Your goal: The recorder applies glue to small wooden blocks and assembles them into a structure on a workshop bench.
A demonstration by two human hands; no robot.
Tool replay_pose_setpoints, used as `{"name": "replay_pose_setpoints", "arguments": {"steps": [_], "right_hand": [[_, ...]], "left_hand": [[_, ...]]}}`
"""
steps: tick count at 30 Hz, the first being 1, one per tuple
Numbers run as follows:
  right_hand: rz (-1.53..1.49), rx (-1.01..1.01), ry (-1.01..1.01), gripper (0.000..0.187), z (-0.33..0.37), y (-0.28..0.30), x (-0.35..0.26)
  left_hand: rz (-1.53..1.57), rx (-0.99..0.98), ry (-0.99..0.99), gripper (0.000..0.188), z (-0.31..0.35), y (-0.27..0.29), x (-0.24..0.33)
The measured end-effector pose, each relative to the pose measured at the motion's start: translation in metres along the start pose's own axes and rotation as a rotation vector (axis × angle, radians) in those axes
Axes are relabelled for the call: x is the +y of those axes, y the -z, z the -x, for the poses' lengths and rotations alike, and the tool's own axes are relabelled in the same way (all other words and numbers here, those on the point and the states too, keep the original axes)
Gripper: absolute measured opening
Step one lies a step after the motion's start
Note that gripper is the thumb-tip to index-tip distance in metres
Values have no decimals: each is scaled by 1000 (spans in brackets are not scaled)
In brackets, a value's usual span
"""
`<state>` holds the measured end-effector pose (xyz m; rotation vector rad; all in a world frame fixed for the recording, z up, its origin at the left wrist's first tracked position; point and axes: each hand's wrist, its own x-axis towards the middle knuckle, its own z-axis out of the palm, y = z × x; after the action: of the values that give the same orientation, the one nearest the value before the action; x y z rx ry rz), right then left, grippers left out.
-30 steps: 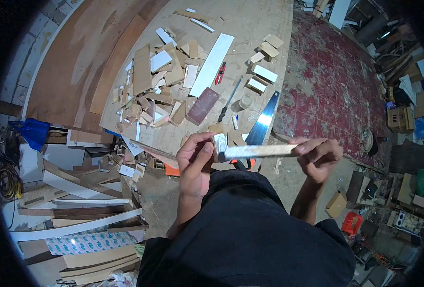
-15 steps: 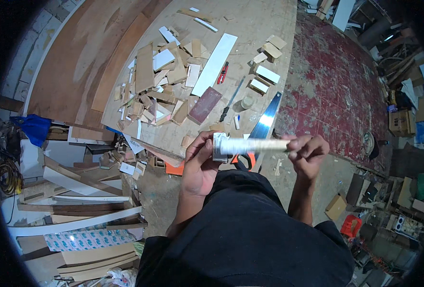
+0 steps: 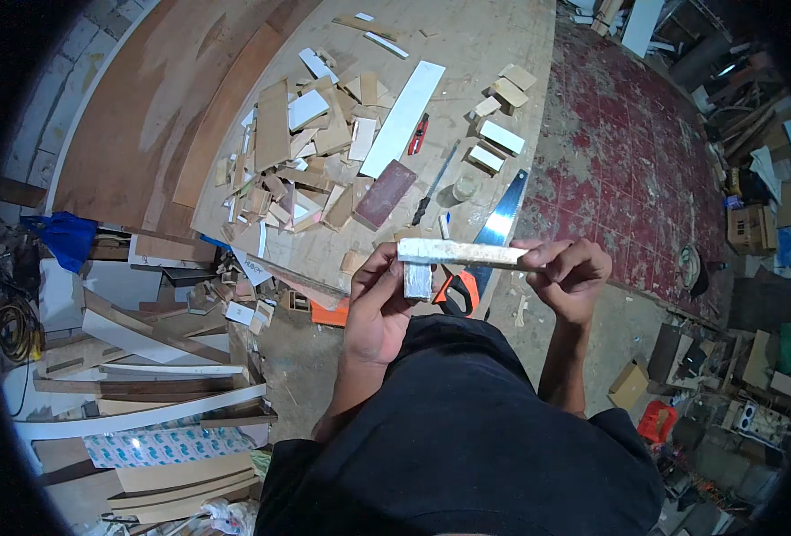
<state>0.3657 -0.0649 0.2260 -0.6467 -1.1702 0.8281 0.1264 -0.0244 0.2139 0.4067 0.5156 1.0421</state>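
A pale, narrow wooden strip (image 3: 476, 255), whitish and shiny toward its left end, lies level between my two hands. Under that left end sits a short silvery-white block (image 3: 418, 281), crosswise to the strip; I cannot tell whether the two are joined. My left hand (image 3: 376, 299) is closed around the block, thumb against its side. With fingertips pinched, my right hand (image 3: 576, 275) grips the strip's right end. Just below the strip shows the orange and black handle of a handsaw (image 3: 503, 214), whose blade rests on the workbench's right edge.
The workbench (image 3: 467, 80) carries a heap of wood offcuts (image 3: 301, 152), a long white board (image 3: 404, 116), a red cutter (image 3: 419, 134), a brown block (image 3: 385, 195), a thin dark-handled tool (image 3: 435, 183), a glass jar (image 3: 462, 188) and several small blocks (image 3: 501, 137). Stacked boards (image 3: 163, 393) lie at left.
The strip has swung slightly away from me at its left end and is no longer blurred. The block's silvery face now shows below it. Both hands keep their hold.
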Motion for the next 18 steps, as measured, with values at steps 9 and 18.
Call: {"name": "replay_pose_setpoints", "arguments": {"steps": [9,18], "right_hand": [[-143,-25,-4,21,6,0,-4],[-194,-163,-30,20,9,-4,-3]], "left_hand": [[39,-21,38,29,0,1,2],[8,-53,40,27,1,6,10]]}}
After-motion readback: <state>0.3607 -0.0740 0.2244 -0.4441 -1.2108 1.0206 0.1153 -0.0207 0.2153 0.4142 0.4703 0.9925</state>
